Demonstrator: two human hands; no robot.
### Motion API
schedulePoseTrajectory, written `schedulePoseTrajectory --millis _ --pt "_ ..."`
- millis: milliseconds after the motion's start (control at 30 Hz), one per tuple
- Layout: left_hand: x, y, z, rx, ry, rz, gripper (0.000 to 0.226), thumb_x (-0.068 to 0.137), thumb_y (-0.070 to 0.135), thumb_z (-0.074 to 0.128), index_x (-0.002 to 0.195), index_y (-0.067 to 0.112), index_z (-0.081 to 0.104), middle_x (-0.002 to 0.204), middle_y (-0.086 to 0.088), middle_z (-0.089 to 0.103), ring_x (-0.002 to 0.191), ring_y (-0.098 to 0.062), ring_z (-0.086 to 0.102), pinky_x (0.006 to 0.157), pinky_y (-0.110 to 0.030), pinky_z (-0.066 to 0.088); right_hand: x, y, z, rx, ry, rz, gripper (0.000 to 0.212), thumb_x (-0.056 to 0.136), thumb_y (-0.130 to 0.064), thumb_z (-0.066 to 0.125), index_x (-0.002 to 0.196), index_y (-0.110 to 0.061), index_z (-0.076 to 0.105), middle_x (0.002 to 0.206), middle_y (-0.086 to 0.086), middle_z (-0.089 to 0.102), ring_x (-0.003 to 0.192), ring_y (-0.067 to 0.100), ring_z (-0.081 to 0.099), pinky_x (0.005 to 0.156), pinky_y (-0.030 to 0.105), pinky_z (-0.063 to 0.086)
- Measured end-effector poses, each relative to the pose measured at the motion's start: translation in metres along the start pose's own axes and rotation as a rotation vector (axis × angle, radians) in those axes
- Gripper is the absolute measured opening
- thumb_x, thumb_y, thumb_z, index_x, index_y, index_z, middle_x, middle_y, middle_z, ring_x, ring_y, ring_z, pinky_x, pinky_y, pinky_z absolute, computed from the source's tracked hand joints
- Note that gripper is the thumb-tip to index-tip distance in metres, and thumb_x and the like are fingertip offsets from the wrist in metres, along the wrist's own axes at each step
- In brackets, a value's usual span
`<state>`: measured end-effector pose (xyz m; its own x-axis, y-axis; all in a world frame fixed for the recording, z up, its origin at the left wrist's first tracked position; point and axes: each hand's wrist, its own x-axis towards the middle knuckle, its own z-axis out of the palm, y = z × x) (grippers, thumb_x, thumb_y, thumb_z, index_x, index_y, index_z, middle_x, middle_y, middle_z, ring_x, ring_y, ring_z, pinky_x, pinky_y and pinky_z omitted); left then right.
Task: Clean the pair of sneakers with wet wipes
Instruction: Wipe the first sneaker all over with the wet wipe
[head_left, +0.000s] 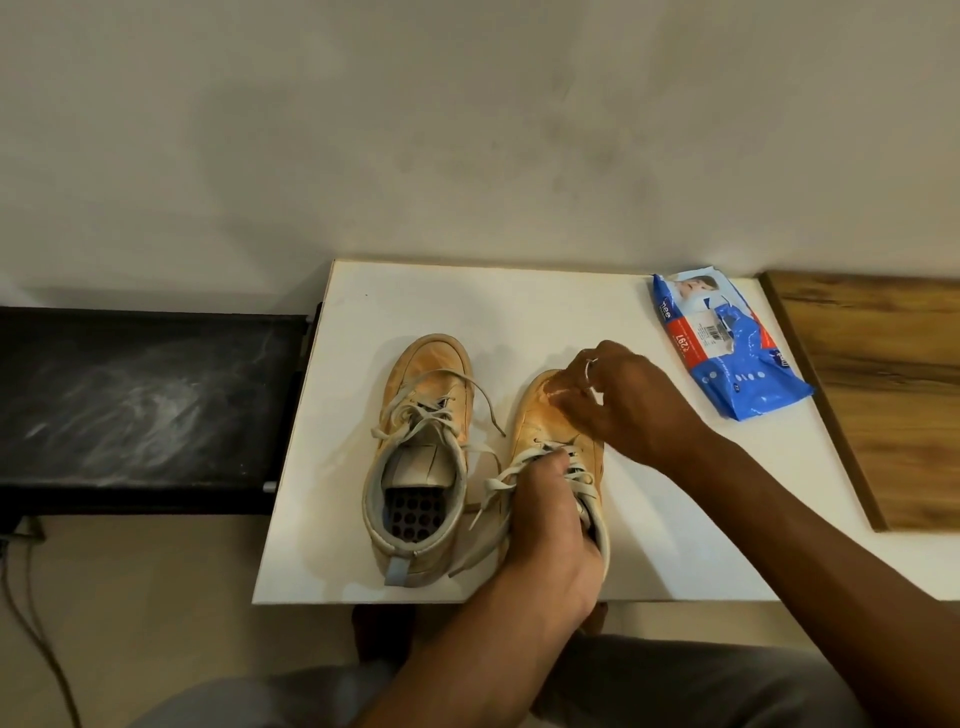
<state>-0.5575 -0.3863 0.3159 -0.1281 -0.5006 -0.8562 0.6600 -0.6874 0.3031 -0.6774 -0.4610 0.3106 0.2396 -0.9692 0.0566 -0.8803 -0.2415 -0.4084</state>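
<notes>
Two dirty tan sneakers with pale laces stand side by side on a white board (649, 545), toes pointing away from me. The left sneaker (423, 415) stands free, its opening showing a perforated insole. My left hand (550, 525) grips the right sneaker (540, 421) over its laces and collar. My right hand (628, 400) presses a small wet wipe (563, 391) against the toe of that sneaker; the wipe is mostly hidden under the fingers.
A blue pack of wet wipes (727, 343) lies at the board's far right. A wooden panel (883, 395) adjoins on the right. A black dusty surface (140, 405) sits to the left, with cables (31, 613) on the floor. A wall stands behind.
</notes>
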Motion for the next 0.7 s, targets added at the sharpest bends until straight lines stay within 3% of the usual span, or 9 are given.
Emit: schedulePoseTrajectory --millis 67,233,367,500,700 --pt "0.000 0.000 0.000 0.001 -0.005 0.002 0.027 0.092 0.027 0.059 0.116 0.016 0.061 0.105 -0.014 0.069 0.095 -0.029 0.067 0.095 -0.045 0.052 -0.002 -0.003 0.005 0.012 -0.057 -0.042 0.032 0.093 -0.040 0.059 0.107 -0.013 0.071 0.101 0.002 0.063 0.085 0.013 0.057 0.071 0.027 0.051" --pt "-0.001 0.000 0.000 0.022 0.005 -0.008 0.026 0.091 0.029 0.060 0.115 0.017 0.059 0.106 -0.014 0.067 0.096 -0.031 0.066 0.095 -0.047 0.051 0.005 0.004 -0.002 -0.012 0.065 -0.024 0.026 0.095 -0.031 0.059 0.111 -0.016 0.071 0.104 0.003 0.066 0.091 0.014 0.057 0.071 0.025 0.047" --pt "-0.004 0.003 0.001 -0.006 0.010 -0.019 0.014 0.094 0.025 0.058 0.101 0.014 0.062 0.095 -0.014 0.069 0.086 -0.028 0.067 0.091 -0.039 0.054 -0.002 -0.009 0.006 -0.046 -0.030 -0.204 0.025 0.096 -0.027 0.056 0.108 -0.012 0.072 0.107 0.005 0.067 0.096 0.018 0.059 0.075 0.030 0.052" --pt "-0.004 0.003 0.000 0.028 0.019 -0.011 0.013 0.093 0.026 0.059 0.100 0.015 0.061 0.097 -0.014 0.069 0.088 -0.029 0.067 0.090 -0.041 0.054 0.009 0.004 0.000 -0.112 0.020 -0.102 0.027 0.095 -0.026 0.058 0.113 -0.010 0.071 0.116 0.005 0.064 0.102 0.019 0.056 0.080 0.030 0.051" --pt "-0.006 0.004 0.001 0.005 0.008 -0.009 0.010 0.093 0.024 0.059 0.098 0.016 0.061 0.095 -0.013 0.068 0.087 -0.028 0.067 0.088 -0.038 0.055 0.002 -0.008 0.004 -0.122 -0.044 -0.289 0.017 0.090 -0.018 0.066 0.102 -0.010 0.074 0.107 0.006 0.068 0.092 0.020 0.059 0.066 0.032 0.053"
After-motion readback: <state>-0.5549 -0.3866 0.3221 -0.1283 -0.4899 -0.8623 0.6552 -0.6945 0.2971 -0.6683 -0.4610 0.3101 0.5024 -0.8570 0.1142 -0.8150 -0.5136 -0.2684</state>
